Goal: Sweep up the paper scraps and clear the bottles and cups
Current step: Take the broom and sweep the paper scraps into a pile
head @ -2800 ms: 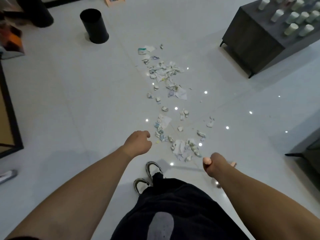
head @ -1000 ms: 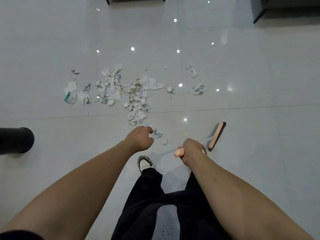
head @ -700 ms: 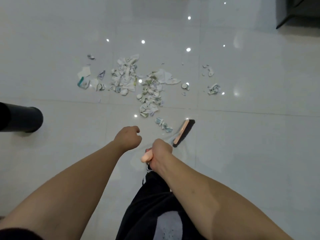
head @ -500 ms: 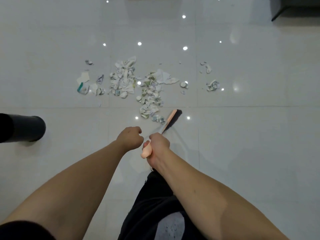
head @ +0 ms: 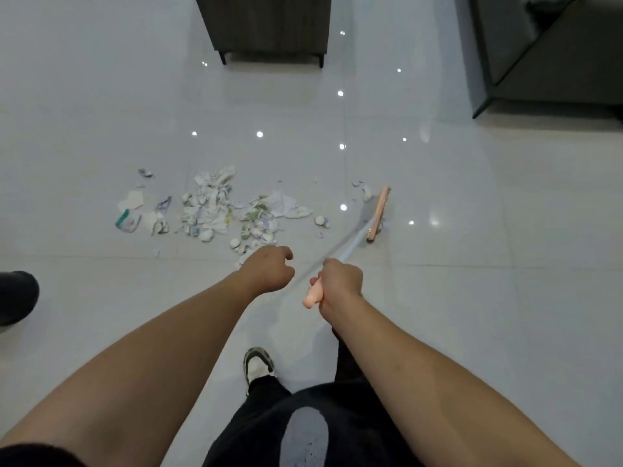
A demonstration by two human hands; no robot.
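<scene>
From the head camera, the right hand (head: 340,284) has its grip curled around the pink handle end of the broom (head: 378,213). The broom head rests on the floor (head: 472,298), just right of the paper scraps (head: 215,210). The left hand (head: 268,269) is curled in a loose fist and holds nothing.

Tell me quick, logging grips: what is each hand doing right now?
Left hand: fingers curled, holding nothing.
Right hand: gripping the broom handle.
</scene>
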